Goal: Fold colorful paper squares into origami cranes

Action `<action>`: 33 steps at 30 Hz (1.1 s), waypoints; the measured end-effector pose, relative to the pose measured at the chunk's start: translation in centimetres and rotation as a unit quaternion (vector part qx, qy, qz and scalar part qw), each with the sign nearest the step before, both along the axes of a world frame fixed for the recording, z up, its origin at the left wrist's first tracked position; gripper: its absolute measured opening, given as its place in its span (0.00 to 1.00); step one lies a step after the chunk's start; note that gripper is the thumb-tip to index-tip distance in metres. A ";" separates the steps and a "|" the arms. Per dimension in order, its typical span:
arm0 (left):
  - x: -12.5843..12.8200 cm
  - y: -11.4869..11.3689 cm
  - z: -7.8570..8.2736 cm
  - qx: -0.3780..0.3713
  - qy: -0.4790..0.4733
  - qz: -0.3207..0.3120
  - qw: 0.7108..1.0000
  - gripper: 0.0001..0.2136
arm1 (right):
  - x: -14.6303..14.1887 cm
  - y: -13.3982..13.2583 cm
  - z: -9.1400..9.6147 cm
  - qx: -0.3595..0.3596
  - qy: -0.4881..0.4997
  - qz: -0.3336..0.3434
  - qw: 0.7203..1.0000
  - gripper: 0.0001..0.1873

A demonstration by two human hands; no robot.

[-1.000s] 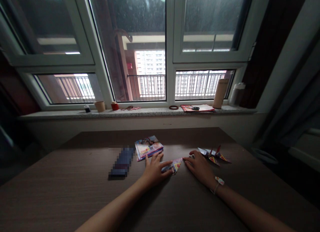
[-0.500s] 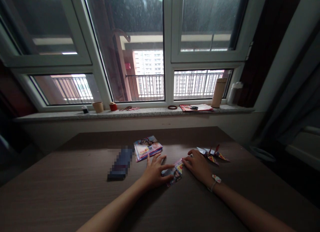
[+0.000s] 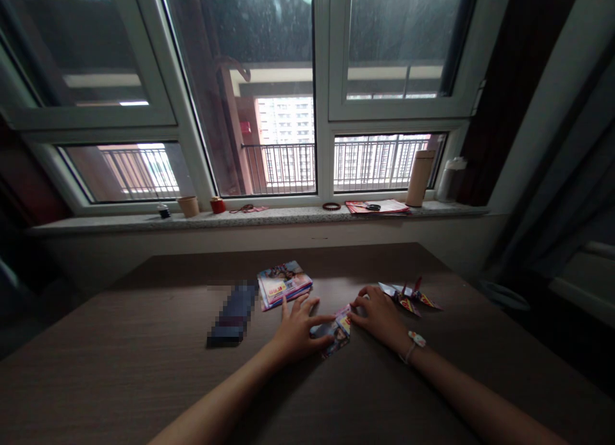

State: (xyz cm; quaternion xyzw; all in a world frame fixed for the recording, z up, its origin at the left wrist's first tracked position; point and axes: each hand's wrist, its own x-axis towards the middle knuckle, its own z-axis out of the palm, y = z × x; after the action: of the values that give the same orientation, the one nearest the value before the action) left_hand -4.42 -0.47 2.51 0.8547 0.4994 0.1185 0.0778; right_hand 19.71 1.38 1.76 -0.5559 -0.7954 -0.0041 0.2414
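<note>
A small folded piece of colourful printed paper (image 3: 340,342) lies on the brown table between my hands. My left hand (image 3: 300,330) is spread over its left side, with thumb and index finger resting on the sheet. At the right edge, my right hand (image 3: 379,314) has its fingers curled, with thumb and fingertips together on the paper's upper corner. Just beyond the right hand are folded paper cranes (image 3: 410,298) with pointed wings, partly hidden behind it. A stack of printed sheets (image 3: 284,283) sits past my left fingertips.
A dark, pixelated oblong object (image 3: 233,317) lies left of the stack on the table (image 3: 120,362). Along the stone windowsill (image 3: 288,216) stand a paper cup (image 3: 188,206), a red container (image 3: 218,205), a tan flask (image 3: 421,179), and scissors (image 3: 372,207) on red-edged papers.
My right hand has shifted slightly at the paper's right edge, its fingers more bent. My left hand and the other things stay where they were.
</note>
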 end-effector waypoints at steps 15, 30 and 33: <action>0.2 -0.1 0.2 -0.009 0.001 0.015 1.000 0.20 | 0.4 -1.0 0.1 -0.045 0.015 0.031 0.998 0.24; 0.2 -0.1 0.3 -0.010 0.004 0.020 1.000 0.21 | 0.7 -1.6 -0.4 -0.087 0.017 0.039 0.995 0.38; 0.1 -0.1 0.0 0.002 0.001 0.019 1.000 0.20 | 0.9 -1.6 -0.5 -0.094 0.019 0.042 0.994 0.39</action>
State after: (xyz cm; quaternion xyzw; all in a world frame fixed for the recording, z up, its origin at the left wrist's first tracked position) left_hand -4.30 -0.58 2.53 0.8455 0.5153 0.1198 0.0729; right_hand 20.58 -0.27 1.27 -0.5422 -0.8102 0.0916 0.2028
